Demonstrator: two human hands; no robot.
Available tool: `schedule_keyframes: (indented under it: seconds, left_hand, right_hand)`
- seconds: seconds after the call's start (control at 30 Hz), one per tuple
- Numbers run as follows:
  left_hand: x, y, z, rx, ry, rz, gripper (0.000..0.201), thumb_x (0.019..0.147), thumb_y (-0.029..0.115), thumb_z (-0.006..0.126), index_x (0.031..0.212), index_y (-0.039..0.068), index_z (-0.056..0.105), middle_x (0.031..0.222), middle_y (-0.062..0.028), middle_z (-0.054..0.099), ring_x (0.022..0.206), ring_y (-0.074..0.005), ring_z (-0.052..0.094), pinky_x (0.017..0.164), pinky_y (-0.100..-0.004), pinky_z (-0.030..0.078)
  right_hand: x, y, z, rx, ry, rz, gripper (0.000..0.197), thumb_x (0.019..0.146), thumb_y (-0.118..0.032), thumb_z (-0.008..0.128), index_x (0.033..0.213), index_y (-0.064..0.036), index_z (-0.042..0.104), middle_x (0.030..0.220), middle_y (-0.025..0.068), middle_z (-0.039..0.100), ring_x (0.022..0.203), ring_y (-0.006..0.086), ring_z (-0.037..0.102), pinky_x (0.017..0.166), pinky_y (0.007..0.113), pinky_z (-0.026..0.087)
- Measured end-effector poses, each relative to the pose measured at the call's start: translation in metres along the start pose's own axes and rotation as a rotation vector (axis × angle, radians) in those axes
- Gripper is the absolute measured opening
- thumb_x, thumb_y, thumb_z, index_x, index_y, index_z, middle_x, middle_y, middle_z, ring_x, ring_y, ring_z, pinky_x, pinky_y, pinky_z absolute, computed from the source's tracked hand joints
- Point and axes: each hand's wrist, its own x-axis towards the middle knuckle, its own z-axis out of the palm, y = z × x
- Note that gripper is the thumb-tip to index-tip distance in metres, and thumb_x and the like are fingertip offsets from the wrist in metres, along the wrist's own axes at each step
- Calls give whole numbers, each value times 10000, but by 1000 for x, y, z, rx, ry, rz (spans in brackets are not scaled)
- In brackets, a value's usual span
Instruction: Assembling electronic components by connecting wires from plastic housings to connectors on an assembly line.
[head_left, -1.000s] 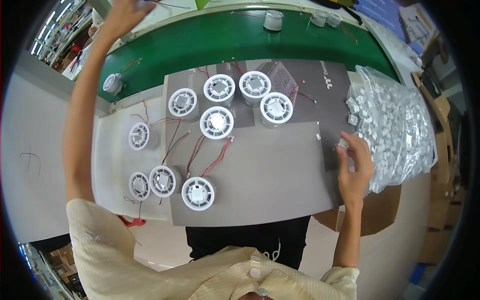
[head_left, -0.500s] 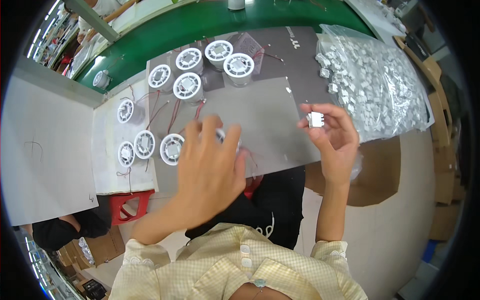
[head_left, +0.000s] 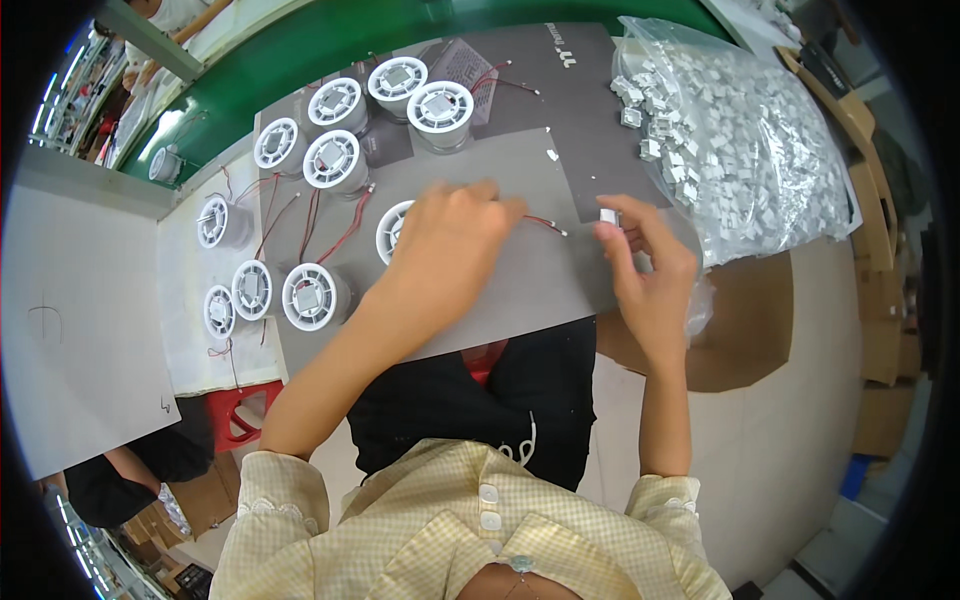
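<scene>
My left hand (head_left: pixel 447 250) reaches over a round white ribbed lamp part (head_left: pixel 390 232), covering most of it. Its fingers are bent, the tips hidden and slightly blurred, so what they grip cannot be made out. Thin red and dark wires (head_left: pixel 545 224) with a small plug end stick out to the right beyond these fingers. My right hand (head_left: pixel 655 265) pinches a small white connector block (head_left: pixel 609 216) between thumb and fingertips, above the right part of the grey board.
Several similar white lamp parts (head_left: pixel 440 107) with trailing wires stand on the grey board (head_left: pixel 520 280) and the white surface to its left. A clear bag (head_left: pixel 740 150) of small white blocks lies at the right. Below it is an open cardboard box (head_left: pixel 745 340).
My left hand has moved up and right, its spread fingers now bent over the lamp part. The wires now point right. My right hand has turned the white block. The whole view has shifted slightly.
</scene>
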Motion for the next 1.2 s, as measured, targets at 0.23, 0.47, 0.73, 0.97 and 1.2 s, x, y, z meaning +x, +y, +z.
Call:
schedule_keyframes:
  seconds: [0.23,0.47,0.73,0.97,1.2]
  left_hand:
    - [5,-4,-4,-100,190,114,165,915,130,594,999,69,721,799,-148,627,765,-315,605,774,-400,404]
    - [20,-14,-17,-575,-50,40,201,943,148,576,975,0,707,851,-204,652,802,-383,609,716,-446,466]
    - [24,-4,-15,-798,-20,-144,186,928,174,662,997,19,736,867,-95,697,771,-136,591,692,-283,468]
    - [23,-2,-11,-923,113,-197,140,851,117,743,941,11,753,812,-42,732,739,-93,618,709,-250,485]
    - [22,1,-18,-970,162,-243,135,833,115,741,907,3,750,781,-34,714,744,-76,622,690,-231,494]
  right_hand:
    - [1,7,0,-620,-76,-215,270,827,-36,756,1089,-55,696,759,55,583,634,107,556,569,255,441]
    - [11,-10,3,-93,-70,-65,310,848,7,712,1156,-3,682,1038,73,640,869,114,601,790,237,488]
    - [19,-32,9,-198,81,-377,335,788,64,723,1118,13,699,1044,114,657,797,154,618,704,270,517]
    - [23,-21,16,-273,118,-377,335,786,92,691,1112,16,705,1037,145,707,854,207,670,739,300,548]
    - [21,-11,19,-210,107,-347,304,793,94,682,1089,28,699,1063,147,715,893,198,671,754,292,545]
